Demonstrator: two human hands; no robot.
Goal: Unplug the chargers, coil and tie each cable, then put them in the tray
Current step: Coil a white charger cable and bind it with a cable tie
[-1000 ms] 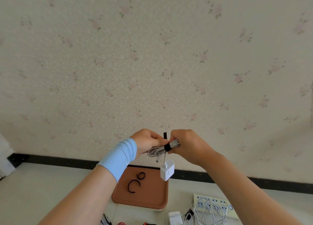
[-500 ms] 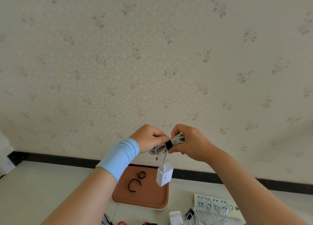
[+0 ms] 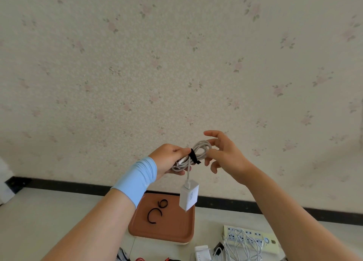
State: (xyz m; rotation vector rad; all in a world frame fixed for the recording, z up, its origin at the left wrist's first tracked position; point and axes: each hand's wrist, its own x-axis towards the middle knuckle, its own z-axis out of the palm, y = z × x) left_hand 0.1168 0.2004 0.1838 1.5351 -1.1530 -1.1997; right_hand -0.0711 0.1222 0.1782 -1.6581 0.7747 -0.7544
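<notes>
White cable (image 3: pixel 199 151), coiled and bound by a black tie (image 3: pixel 193 157), is gripped at one end by the left hand (image 3: pixel 169 158). The right hand (image 3: pixel 227 156) is held wide open, its fingers spread just beside the coil's loop; whether it is touched cannot be told. The charger (image 3: pixel 189 198) is hung from the coil above the tray (image 3: pixel 176 229), where two loose ties (image 3: pixel 148 215) are laid. A power strip (image 3: pixel 255 234) is seen to the right.

The wall (image 3: pixel 176 64) is papered in cream with small faded pink flowers and grey-green leaves, evenly lit by soft daylight. A black skirting (image 3: pixel 68 185) runs along its foot. Below it lies a pale, smooth floor (image 3: pixel 49 217) with a thin joint line.
</notes>
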